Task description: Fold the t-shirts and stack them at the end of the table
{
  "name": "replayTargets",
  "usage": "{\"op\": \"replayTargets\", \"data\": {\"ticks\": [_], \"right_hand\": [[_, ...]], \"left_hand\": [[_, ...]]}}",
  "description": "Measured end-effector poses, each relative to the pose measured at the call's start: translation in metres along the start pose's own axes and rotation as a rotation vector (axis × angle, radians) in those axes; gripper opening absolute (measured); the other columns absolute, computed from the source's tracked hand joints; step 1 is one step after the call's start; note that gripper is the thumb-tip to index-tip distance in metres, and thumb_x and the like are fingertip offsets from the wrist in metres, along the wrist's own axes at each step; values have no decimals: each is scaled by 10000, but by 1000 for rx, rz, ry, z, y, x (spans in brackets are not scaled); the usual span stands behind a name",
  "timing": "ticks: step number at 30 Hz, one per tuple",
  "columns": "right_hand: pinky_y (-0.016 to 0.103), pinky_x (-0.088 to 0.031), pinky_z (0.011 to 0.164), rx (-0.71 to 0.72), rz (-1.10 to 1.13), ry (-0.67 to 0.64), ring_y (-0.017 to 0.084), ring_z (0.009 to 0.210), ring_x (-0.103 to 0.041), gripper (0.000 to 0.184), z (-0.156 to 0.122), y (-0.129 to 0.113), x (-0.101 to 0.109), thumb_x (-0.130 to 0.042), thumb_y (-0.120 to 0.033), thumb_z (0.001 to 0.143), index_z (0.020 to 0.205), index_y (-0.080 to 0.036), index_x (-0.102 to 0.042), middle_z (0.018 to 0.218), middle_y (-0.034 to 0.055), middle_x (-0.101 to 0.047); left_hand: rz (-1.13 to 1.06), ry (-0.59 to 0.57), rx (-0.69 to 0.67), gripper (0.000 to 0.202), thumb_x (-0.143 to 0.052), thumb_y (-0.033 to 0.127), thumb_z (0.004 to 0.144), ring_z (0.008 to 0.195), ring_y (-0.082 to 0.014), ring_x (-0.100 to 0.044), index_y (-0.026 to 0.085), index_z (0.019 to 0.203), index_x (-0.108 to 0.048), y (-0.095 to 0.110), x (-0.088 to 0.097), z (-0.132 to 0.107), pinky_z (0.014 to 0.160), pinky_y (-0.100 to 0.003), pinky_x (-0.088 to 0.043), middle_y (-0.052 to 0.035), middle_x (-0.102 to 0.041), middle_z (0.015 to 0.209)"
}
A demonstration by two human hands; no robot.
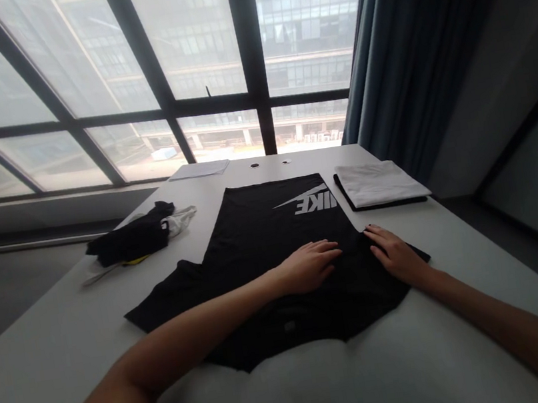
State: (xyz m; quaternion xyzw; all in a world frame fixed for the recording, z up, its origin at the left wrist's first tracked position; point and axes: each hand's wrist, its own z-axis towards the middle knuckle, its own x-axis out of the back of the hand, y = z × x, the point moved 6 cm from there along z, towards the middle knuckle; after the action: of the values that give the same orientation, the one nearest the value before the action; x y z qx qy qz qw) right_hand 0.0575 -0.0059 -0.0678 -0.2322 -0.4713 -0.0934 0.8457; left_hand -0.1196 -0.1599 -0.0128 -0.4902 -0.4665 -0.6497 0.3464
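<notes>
A black T-shirt (260,243) with a white printed logo lies spread flat on the white table (46,369), its logo end towards the window. My left hand (309,264) rests palm down on the shirt near its middle, fingers stretched out to the right. My right hand (394,253) lies flat on the shirt's right sleeve area, fingers extended and pointing left. The fingertips of the two hands are a short gap apart. Neither hand grips the cloth.
A folded white garment (378,183) on a dark one sits at the back right. A crumpled pile of dark and white clothes (137,238) lies at the left. Papers (199,169) lie near the window. Curtains hang at the right.
</notes>
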Motion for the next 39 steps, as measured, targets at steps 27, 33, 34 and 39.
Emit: {"op": "replayTargets", "data": {"ticks": [27,33,34,39], "right_hand": [[511,-245,1217,-126,-145,-204,267,1498,-297,540,-10,11,-7,-439,-373,992,1476,-139,-490,1579,139,-399],[513,-248,1215,-137,-135,-200,267,1495,-305,527,-11,12,-7,-434,-374,993,1470,-159,-499,1576,126,-409],[511,-247,1216,-138,-138,-202,268,1496,-303,528,-11,12,-7,-433,-377,994,1468,-155,-501,1577,127,-407],[509,-255,1213,-133,-149,-194,269,1492,-312,526,-10,11,-6,-432,-379,993,1459,-148,-509,1578,131,-404]], "left_hand": [[-84,38,-503,174,-618,402,967,767,-161,-656,230,948,-638,77,-39,24,653,-261,-457,-20,-688,854],[-175,-117,-647,239,-642,424,938,726,-155,-654,243,795,-575,95,-47,9,555,-273,-400,-5,-689,811],[-199,-129,-666,231,-641,415,940,731,-150,-656,246,794,-584,97,-47,8,559,-272,-409,-2,-694,819],[-200,67,-529,155,-533,307,1002,962,-174,-674,232,1024,-666,88,-40,19,840,-267,-495,-52,-716,1012]]}}
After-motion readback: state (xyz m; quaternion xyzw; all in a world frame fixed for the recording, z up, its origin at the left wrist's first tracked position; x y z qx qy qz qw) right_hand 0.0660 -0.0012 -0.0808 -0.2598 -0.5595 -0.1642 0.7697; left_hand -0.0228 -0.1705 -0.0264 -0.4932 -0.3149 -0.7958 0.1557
